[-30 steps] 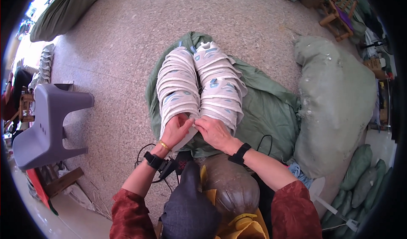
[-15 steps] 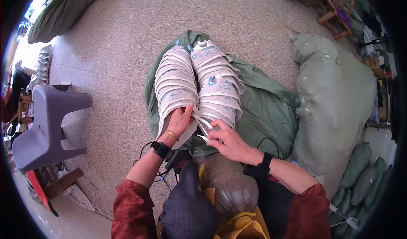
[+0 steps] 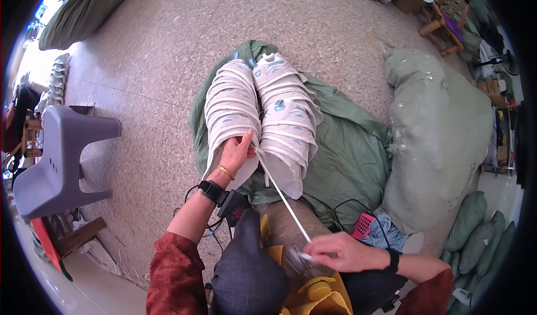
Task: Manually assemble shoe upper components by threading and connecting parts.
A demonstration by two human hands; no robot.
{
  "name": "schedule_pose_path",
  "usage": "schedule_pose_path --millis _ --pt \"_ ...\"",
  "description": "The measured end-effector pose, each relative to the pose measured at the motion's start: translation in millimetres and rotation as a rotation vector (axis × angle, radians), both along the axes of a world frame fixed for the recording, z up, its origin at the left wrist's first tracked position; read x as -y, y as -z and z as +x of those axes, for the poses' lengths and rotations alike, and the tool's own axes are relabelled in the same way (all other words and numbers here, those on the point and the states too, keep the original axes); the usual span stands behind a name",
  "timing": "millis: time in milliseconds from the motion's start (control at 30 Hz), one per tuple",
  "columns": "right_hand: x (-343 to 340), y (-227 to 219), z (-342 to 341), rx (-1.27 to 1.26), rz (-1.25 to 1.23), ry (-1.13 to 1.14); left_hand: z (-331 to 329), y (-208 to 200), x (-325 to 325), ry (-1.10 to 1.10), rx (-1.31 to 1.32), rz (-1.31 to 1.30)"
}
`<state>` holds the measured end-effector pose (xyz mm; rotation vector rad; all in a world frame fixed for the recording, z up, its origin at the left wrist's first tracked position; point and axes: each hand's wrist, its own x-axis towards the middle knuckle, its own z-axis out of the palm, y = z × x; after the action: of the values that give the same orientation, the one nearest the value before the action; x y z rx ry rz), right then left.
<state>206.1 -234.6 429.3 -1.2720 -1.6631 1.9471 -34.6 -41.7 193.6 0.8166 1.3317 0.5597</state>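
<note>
Binding item: two stacked bundles (image 3: 260, 116) of white flat pieces with pale blue markings, lying side by side at the middle of a green cloth (image 3: 347, 153) spread on the speckled floor (image 3: 145, 74).

- Left hand (image 3: 238, 153): pressed on the near end of the bundles where the two stacks meet, fingers closed, pinching the far end of a white cord (image 3: 282, 197).
- Right hand (image 3: 341, 252): closed on the near end of the cord, drawn toward the body; the cord runs taut and straight between the two hands.
- Handling, by judgement: the stacks look soft and light, compressible under a tie, with loose edges liable to slide or fan out; best held at the near end where the stacks touch. The cord is thin and smooth, likely to slip unless pinched firmly.
- Surroundings: grey plastic stool (image 3: 56, 164) toward the floor's left edge; large stuffed pale-green sack (image 3: 436, 136) at the right edge of the cloth; small pink object (image 3: 363, 225) just beside the cloth's near edge; wooden chair (image 3: 442, 19) at the far right corner.
</note>
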Motion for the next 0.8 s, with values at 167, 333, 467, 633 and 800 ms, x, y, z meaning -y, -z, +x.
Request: schedule_pose_path --millis 167,333,467,633,800 --pt "17 -31 36 0.096 -0.228 -0.032 -14 2 -4 -0.064 0.086 -0.059" --pt "-34 -4 49 0.307 -0.053 0.078 -7 -17 10 -0.167 0.209 -0.192" --pt "-69 22 15 0.269 0.167 -0.038 -6 -17 19 -0.106 0.263 -0.140" --pt "-105 73 -26 0.264 0.396 0.119 -2 -21 32 -0.323 0.256 -0.061" --pt "-135 150 -56 0.310 0.542 0.279 -14 -23 41 -0.426 0.401 -0.070"
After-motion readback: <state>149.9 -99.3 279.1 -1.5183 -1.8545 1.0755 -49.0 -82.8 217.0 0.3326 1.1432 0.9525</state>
